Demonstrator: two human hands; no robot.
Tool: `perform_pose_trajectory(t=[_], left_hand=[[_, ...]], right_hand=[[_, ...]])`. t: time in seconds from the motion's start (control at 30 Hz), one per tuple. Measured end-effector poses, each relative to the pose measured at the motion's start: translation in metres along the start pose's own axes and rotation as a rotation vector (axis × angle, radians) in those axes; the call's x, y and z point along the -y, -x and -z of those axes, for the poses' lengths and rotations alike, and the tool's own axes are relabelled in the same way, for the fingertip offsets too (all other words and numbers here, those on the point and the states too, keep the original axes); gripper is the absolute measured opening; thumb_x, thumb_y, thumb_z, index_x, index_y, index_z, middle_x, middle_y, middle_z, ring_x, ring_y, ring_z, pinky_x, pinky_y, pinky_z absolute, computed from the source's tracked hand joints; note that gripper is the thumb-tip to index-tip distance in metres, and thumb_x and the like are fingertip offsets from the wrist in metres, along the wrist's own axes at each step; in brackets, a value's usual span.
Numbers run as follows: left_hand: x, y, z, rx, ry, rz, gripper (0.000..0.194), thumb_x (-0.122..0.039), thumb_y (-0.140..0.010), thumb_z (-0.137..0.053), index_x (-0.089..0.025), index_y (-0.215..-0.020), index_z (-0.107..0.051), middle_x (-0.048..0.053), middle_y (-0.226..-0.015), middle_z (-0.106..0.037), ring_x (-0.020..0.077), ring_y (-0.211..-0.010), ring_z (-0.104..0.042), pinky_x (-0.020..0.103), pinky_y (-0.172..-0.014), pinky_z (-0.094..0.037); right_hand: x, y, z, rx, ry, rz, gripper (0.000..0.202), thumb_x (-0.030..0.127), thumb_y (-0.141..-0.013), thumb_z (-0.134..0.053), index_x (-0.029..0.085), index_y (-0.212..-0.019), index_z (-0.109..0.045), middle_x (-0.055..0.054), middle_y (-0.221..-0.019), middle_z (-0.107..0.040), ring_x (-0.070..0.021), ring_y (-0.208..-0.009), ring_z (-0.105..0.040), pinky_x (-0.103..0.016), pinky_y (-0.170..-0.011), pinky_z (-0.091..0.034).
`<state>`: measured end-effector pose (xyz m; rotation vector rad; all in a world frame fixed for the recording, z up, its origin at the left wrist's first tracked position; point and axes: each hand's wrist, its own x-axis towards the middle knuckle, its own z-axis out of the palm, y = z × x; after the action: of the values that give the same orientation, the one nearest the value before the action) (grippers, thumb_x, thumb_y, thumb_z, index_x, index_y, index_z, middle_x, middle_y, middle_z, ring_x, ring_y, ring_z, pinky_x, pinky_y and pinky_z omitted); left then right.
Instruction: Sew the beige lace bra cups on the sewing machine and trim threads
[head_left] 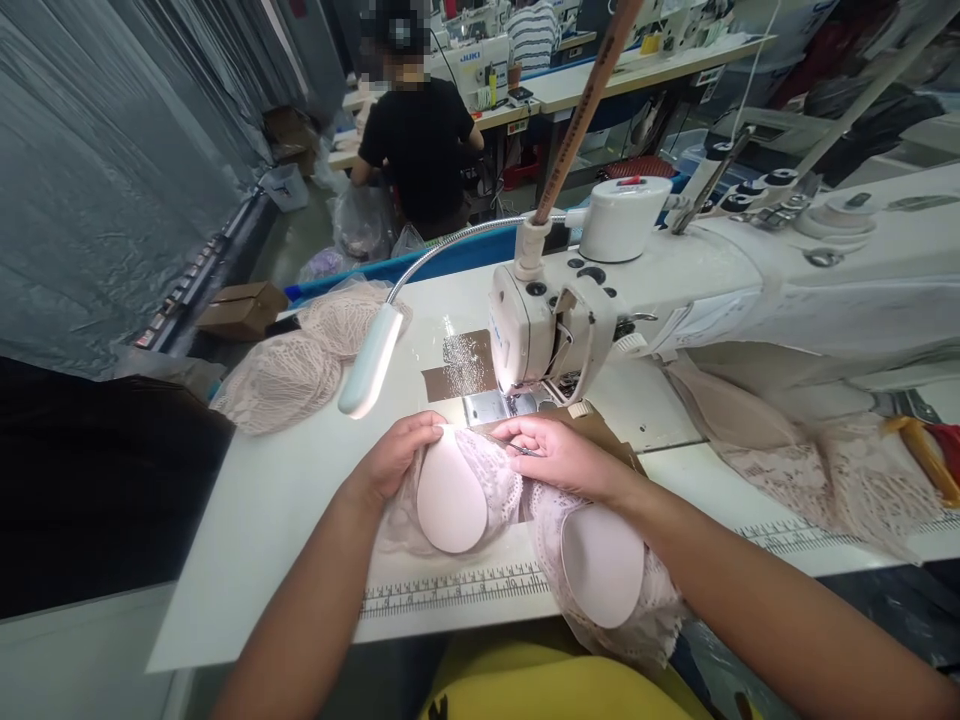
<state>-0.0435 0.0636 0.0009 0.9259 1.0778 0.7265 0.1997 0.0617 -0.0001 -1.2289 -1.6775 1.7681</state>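
A pale pink lace bra (pixel 501 462) with smooth cup pads lies in front of the sewing machine (pixel 525 330). My left hand (pixel 397 455) pinches the top edge of its left cup pad (pixel 452 500). Fingers closed, my right hand (pixel 559 455) grips the bra's upper edge between the cups, close to the needle area. A thin, dark metal tool (pixel 527 451) also shows in my right fingers; its kind is unclear. The right cup pad (pixel 604 565) hangs over the table's front edge, below my right forearm.
A lit gooseneck lamp (pixel 371 365) reaches over the table (pixel 270 520). Beige lace cups (pixel 285 380) are piled at the back left. More lace fabric (pixel 810 460) lies at right. Printed rulers (pixel 457 592) run along the front edge. A person (pixel 420 140) sits further back.
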Motion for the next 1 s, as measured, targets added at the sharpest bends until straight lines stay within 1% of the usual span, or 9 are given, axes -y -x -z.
perform_pose_trajectory(t=[0.3,0.4,0.47,0.6,0.7,0.77,0.83,0.9,1.0], left_hand=[[0.002,-0.001,0.002,-0.024,0.018,0.013,0.021,-0.033,-0.074,-0.066,-0.014,-0.076,-0.058,-0.003,-0.063,-0.055,0.0091,-0.055,-0.051,0.02,-0.056,-0.04],[0.001,-0.001,0.003,-0.024,0.012,0.013,0.021,-0.034,-0.073,-0.066,-0.014,-0.076,-0.058,-0.002,-0.062,-0.056,0.0096,-0.055,-0.051,0.02,-0.056,-0.039],[0.001,-0.001,0.003,-0.023,0.001,0.01,0.022,-0.035,-0.072,-0.066,-0.014,-0.076,-0.058,-0.002,-0.062,-0.056,0.0099,-0.055,-0.051,0.021,-0.055,-0.039],[0.0,0.001,0.001,-0.013,-0.029,-0.002,0.022,-0.036,-0.074,-0.065,-0.015,-0.078,-0.057,-0.003,-0.062,-0.055,0.0103,-0.055,-0.051,0.022,-0.057,-0.04],[-0.003,0.004,-0.004,-0.035,-0.245,-0.153,0.026,-0.032,-0.075,-0.066,-0.018,-0.095,-0.06,0.003,-0.09,-0.064,0.0157,-0.079,-0.059,0.027,-0.074,-0.045],[-0.005,0.005,-0.011,-0.06,-0.495,-0.347,0.041,-0.03,-0.074,-0.069,-0.02,-0.112,-0.058,0.008,-0.119,-0.059,0.0221,-0.107,-0.054,0.032,-0.093,-0.041],[-0.006,0.004,-0.02,-0.03,-0.683,-0.52,0.053,-0.03,-0.071,-0.072,-0.021,-0.121,-0.056,0.01,-0.132,-0.051,0.0267,-0.122,-0.045,0.036,-0.103,-0.034],[-0.006,0.003,-0.029,0.073,-0.77,-0.591,0.052,-0.033,-0.071,-0.073,-0.02,-0.119,-0.058,0.01,-0.129,-0.053,0.0278,-0.12,-0.046,0.037,-0.103,-0.035],[-0.004,0.0,-0.037,0.178,-0.8,-0.496,0.029,-0.038,-0.074,-0.07,-0.018,-0.094,-0.065,0.006,-0.094,-0.063,0.0207,-0.086,-0.057,0.03,-0.079,-0.045]], right_hand=[[-0.005,-0.001,0.004,-0.015,-0.005,0.043,0.024,0.016,-0.078,-0.053,0.019,-0.099,-0.065,-0.006,-0.105,-0.065,-0.0195,-0.096,-0.06,-0.033,-0.083,-0.047],[-0.009,-0.002,0.006,-0.061,0.063,0.012,0.02,0.018,-0.08,-0.049,0.02,-0.089,-0.067,-0.005,-0.109,-0.065,-0.0158,-0.079,-0.061,-0.031,-0.072,-0.048],[-0.009,-0.003,0.006,-0.064,0.074,-0.017,0.021,0.022,-0.081,-0.05,0.021,-0.093,-0.067,-0.004,-0.102,-0.067,-0.0141,-0.068,-0.059,-0.03,-0.065,-0.047],[0.0,0.0,0.003,-0.059,0.104,0.074,0.026,0.026,-0.081,-0.056,0.019,-0.104,-0.065,-0.005,-0.102,-0.066,-0.0192,-0.089,-0.06,-0.033,-0.08,-0.047],[0.007,0.003,-0.002,-0.056,0.151,0.152,0.021,0.023,-0.08,-0.057,0.017,-0.097,-0.065,-0.006,-0.099,-0.065,-0.0194,-0.092,-0.059,-0.033,-0.084,-0.046],[0.008,0.004,-0.005,-0.049,0.156,0.202,0.019,0.022,-0.08,-0.056,0.017,-0.096,-0.065,-0.004,-0.093,-0.063,-0.018,-0.087,-0.058,-0.032,-0.08,-0.047],[0.007,0.004,-0.007,-0.041,0.151,0.25,0.019,0.022,-0.08,-0.056,0.017,-0.097,-0.064,-0.003,-0.089,-0.062,-0.017,-0.084,-0.058,-0.031,-0.077,-0.047],[0.007,0.004,-0.008,-0.054,0.144,0.286,0.018,0.022,-0.08,-0.057,0.018,-0.096,-0.063,-0.003,-0.09,-0.062,-0.0168,-0.084,-0.058,-0.03,-0.077,-0.048],[0.007,0.005,-0.009,-0.084,0.119,0.315,0.019,0.022,-0.08,-0.057,0.019,-0.098,-0.063,-0.004,-0.095,-0.063,-0.0174,-0.088,-0.059,-0.03,-0.079,-0.048]])
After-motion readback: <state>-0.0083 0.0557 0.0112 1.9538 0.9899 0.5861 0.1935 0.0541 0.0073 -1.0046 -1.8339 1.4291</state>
